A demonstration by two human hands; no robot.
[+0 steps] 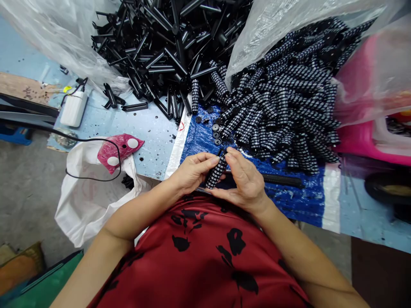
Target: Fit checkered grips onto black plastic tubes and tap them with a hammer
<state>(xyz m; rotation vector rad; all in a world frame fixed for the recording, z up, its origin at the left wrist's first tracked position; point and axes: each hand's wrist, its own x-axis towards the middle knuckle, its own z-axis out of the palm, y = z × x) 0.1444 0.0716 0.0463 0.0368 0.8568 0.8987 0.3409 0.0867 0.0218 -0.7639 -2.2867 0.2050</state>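
Close to my body, both hands hold a black cylinder with rows of small white squares (215,172), tilted with its upper end away from me. My left hand (194,172) is closed, its thumb and fingers pinching the cylinder near its upper end. Across from it, my right hand (245,182) touches the upper end with its fingertips, while the thumb lies by the lower end. A large heap of similar patterned cylinders (282,98) lies just beyond on a blue sheet (202,132). Several small black discs (217,134) sit beside that heap.
Long black plastic pieces (154,51) are piled at the back, beside clear plastic bags (269,34). At the left are a white power box (74,109), a black cable (93,140), a pink packet (118,152) and a white sack (86,201). A pink bin (356,137) stands right.
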